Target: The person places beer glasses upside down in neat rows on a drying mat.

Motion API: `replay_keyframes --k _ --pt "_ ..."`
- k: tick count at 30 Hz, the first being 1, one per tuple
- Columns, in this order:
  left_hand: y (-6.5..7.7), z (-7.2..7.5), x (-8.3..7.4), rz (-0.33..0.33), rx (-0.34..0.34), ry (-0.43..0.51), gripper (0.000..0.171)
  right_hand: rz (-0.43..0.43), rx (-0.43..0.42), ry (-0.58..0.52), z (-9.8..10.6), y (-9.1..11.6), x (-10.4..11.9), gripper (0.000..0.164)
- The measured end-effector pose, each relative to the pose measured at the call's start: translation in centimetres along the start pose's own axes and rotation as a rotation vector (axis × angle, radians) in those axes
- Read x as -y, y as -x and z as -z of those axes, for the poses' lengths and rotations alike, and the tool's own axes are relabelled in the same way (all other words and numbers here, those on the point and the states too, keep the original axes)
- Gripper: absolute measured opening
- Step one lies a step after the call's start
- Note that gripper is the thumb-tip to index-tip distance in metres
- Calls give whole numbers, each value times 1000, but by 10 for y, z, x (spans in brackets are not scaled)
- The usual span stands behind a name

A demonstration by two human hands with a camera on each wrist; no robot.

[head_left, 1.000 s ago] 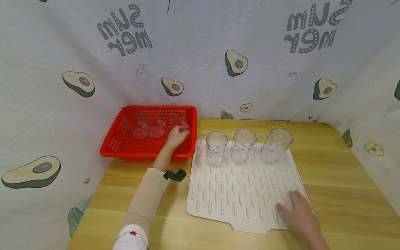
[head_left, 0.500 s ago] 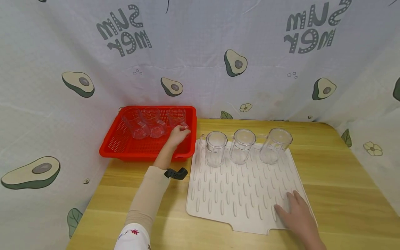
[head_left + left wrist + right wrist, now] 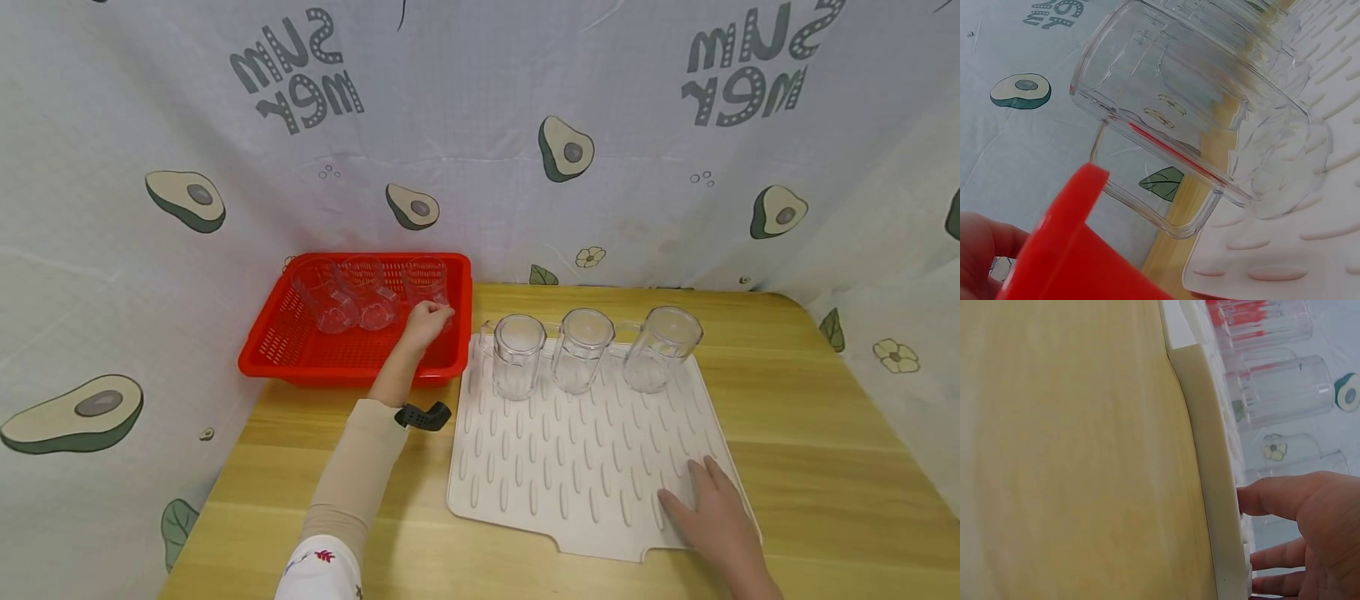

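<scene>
My left hand [image 3: 423,327] reaches into the red plastic basket [image 3: 345,371]. Its thumb and fingers pinch the handle of the rightmost clear glass mug [image 3: 425,279]; that handle is mostly hidden behind them. Two more clear mugs, one of them a mug [image 3: 326,296] at the left, lean inside the basket. In the left wrist view, part of the left hand [image 3: 985,250] shows behind the red rim. My right hand [image 3: 716,517] rests with spread fingers on the near right part of a white ridged draining board [image 3: 555,467]. In the right wrist view, its thumb [image 3: 1266,495] touches the board near the edge.
Three clear mugs stand upside down along the board's back edge: a left mug [image 3: 517,358], a middle mug [image 3: 583,350] and a right mug [image 3: 663,350]. Their handles point left. A wooden table [image 3: 810,467] bears everything, with a printed curtain [image 3: 480,108] behind.
My left hand has shifted very slightly at the mug's handle. The right hand has slid a little to the left on the board. The mugs and basket keep their places.
</scene>
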State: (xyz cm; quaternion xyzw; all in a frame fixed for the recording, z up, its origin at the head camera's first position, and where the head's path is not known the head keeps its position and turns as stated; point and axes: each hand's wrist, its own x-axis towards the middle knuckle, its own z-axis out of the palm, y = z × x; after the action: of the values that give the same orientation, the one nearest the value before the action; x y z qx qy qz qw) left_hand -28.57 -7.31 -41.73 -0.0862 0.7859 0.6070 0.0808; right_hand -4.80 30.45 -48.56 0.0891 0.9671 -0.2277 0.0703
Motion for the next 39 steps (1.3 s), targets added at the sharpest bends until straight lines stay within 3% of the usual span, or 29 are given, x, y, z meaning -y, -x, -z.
replay_keyframes --k 14,20,28,39 --pt "7 3 -2 -27 -72 102 27 10 -24 1 -1 1 0 73" --pt "9 5 -2 -86 -150 103 26 8 -24 -4 -1 2 1 73" --pt "11 6 -2 -131 -207 218 22 3 -17 -12 0 2 1 73" --pt "17 10 -2 -130 -242 324 23 14 -32 0 0 2 1 72"
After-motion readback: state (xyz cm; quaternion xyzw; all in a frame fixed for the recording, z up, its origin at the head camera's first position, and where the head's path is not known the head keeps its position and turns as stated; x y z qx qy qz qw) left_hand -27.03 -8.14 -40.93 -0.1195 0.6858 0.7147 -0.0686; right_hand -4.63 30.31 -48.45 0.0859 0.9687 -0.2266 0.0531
